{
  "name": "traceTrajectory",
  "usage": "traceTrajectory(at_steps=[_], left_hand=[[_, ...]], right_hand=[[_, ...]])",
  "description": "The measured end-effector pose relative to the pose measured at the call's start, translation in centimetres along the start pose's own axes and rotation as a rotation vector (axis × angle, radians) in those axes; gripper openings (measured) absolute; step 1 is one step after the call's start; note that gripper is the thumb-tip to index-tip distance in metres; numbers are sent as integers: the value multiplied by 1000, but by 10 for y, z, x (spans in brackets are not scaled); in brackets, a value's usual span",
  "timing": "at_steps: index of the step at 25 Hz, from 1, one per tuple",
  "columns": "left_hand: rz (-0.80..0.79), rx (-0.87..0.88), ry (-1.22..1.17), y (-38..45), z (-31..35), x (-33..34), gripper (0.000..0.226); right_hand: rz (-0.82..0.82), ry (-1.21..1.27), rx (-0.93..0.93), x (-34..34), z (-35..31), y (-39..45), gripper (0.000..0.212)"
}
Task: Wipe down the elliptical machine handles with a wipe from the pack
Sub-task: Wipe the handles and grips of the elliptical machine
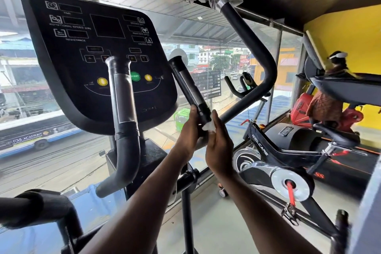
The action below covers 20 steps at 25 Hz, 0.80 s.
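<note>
My left hand [190, 132] gripped the lower end of the right fixed handle [188, 88], just right of the console [99, 57]. My right hand [218, 146] pressed the white wipe [208, 125] against that handle, fingers nearly straight.

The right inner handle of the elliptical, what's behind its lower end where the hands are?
A white wipe is pressed against the right inner handle by the right hand; the left hand holds the other side. How far the wipe wraps behind is hidden.
</note>
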<state>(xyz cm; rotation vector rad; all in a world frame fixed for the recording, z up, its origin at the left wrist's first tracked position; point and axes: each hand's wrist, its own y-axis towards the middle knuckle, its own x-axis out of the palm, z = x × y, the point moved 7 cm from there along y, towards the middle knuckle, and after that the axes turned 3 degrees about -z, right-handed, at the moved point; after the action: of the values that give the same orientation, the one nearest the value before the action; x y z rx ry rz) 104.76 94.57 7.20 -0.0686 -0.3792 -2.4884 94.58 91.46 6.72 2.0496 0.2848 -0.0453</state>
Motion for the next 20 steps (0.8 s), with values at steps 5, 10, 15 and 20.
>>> traceTrajectory(at_steps=[5,10,15,20], left_hand=[[33,59,83,-8,-3,1,54],[46,119,100,-18,-9,-1,46],[53,175,274,-22,-30,-7,28],[-17,121,216,-19,-43,-9,50]], right_hand=[[0,-26,50,5,-4,-2,51],[88,-86,82,-11,29,-26,35],[158,56,-11,-16,-3,-13,23],[122,19,-5,-20,14,-23,21]])
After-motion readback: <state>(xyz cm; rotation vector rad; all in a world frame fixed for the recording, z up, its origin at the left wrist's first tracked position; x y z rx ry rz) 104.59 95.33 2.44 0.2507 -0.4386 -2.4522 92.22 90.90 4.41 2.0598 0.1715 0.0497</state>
